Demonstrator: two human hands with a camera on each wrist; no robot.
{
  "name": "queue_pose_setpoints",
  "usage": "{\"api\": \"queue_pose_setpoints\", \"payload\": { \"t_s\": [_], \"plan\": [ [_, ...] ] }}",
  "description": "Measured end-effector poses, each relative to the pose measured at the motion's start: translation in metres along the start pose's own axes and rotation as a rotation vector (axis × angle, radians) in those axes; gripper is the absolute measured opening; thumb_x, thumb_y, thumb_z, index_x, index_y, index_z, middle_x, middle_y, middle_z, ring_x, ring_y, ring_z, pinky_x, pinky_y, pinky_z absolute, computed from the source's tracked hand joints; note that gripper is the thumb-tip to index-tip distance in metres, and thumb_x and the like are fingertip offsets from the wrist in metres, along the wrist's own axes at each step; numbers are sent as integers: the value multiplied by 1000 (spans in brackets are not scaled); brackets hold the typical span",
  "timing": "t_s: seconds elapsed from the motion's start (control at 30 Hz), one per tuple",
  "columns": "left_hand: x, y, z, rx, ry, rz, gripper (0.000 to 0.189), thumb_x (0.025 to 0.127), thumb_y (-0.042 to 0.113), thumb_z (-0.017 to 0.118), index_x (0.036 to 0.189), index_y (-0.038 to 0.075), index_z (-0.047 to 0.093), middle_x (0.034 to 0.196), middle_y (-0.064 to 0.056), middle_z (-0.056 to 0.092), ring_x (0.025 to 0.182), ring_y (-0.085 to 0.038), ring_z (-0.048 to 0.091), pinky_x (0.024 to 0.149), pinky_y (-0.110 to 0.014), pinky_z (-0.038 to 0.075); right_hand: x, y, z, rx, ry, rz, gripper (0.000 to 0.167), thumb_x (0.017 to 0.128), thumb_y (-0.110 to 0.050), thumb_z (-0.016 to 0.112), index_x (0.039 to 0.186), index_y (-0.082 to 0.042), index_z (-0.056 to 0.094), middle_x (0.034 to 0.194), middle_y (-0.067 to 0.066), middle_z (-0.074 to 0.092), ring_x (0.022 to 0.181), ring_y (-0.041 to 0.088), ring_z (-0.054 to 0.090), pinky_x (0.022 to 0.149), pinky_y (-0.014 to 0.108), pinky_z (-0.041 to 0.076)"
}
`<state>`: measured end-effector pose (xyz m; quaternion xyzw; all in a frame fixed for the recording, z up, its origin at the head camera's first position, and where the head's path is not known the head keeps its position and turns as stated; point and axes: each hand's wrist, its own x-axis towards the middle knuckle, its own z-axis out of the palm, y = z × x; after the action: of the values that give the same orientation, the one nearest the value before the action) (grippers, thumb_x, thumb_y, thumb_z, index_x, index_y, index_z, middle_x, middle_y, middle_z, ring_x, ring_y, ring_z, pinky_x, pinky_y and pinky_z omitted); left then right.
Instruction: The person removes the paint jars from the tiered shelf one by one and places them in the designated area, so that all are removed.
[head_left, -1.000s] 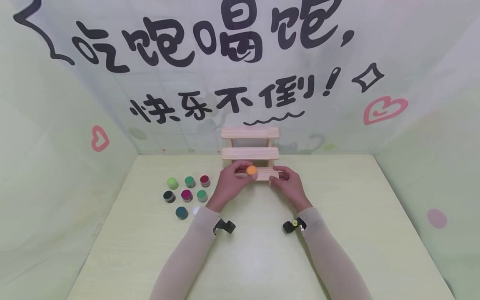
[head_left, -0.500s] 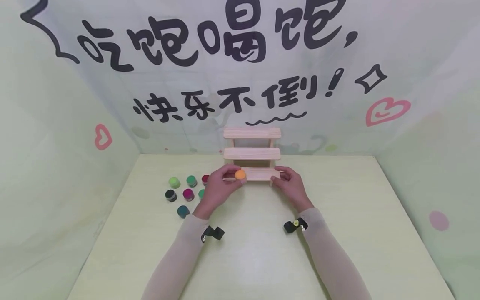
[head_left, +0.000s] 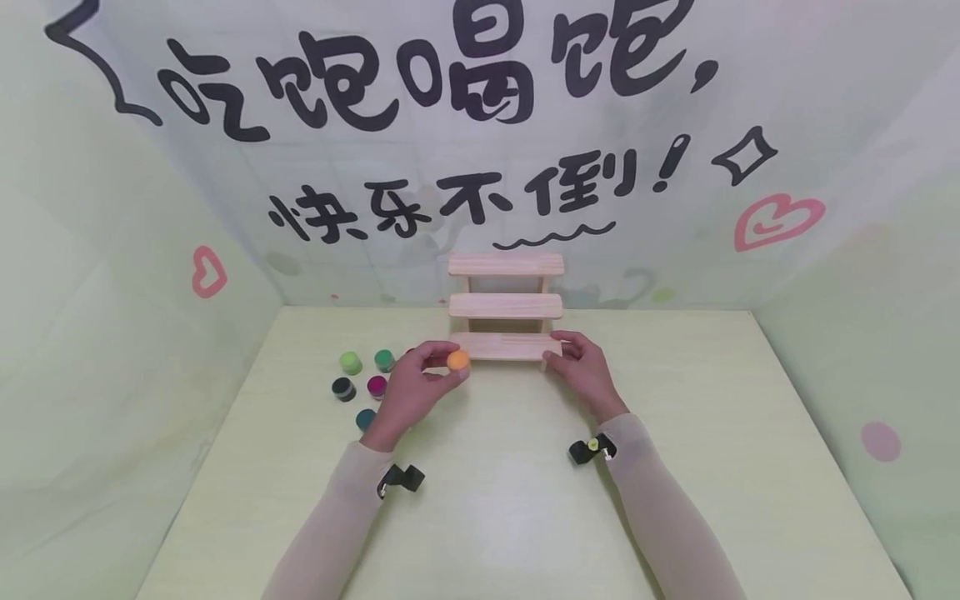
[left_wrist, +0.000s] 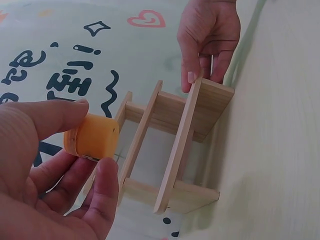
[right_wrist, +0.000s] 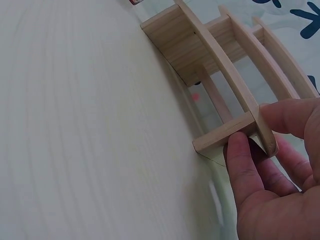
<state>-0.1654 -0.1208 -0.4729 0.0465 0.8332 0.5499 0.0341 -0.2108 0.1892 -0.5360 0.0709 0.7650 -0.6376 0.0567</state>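
Between the thumb and fingers of my left hand (head_left: 415, 385) is a small orange pot (head_left: 457, 360), held up just left of the rack's front step. In the left wrist view this orange pot (left_wrist: 99, 136) looks like a short cylindrical paint pot. The three-step wooden rack (head_left: 504, 346) stands against the back wall. My right hand (head_left: 587, 373) grips the right end of its lowest step. In the right wrist view, the fingers (right_wrist: 240, 155) lie under the plank beside the side support, with the thumb on the board's edge.
To the left of the rack stand several small pots, among them a light green pot (head_left: 350, 362), a green pot (head_left: 384, 360), a black pot (head_left: 343, 389), a magenta pot (head_left: 377, 386) and a teal pot (head_left: 365, 419). My left hand and forearm partly cover this group.
My left hand has moved left and toward me with the orange pot, away from the front step, now overlapping more of the pots. My right hand stays on the rack.
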Motion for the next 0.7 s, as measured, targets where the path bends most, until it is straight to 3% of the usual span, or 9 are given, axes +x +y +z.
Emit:
{"api": "queue_pose_setpoints", "payload": {
  "t_s": [0.2,0.5,0.7],
  "plan": [
    [-8,-6,-11,-6,-10,-17,41,89,33,87,126,24,72,124,2,71,115,-20,67,93,-37,61,-16,-26,0,8,-23,15,49,97,-10,75,143,-3,60,130,25,70,95,6,68,83,18,57],
    [-20,-19,-29,-15,35,14,44,90,32,86,130,18,71,129,1,71,113,-20,67,86,-23,58,3,3,-1,26,-21,30,52,98,-14,76,146,-9,59,133,23,70,96,5,68,83,17,57],
    [-27,-26,-42,-39,60,33,44,91,35,86,130,21,72,135,0,70,115,-26,67,84,-21,59,4,6,-1,20,-4,0,51,96,-19,79,144,-12,61,130,20,71,96,7,69,83,17,56]
  ]
}}
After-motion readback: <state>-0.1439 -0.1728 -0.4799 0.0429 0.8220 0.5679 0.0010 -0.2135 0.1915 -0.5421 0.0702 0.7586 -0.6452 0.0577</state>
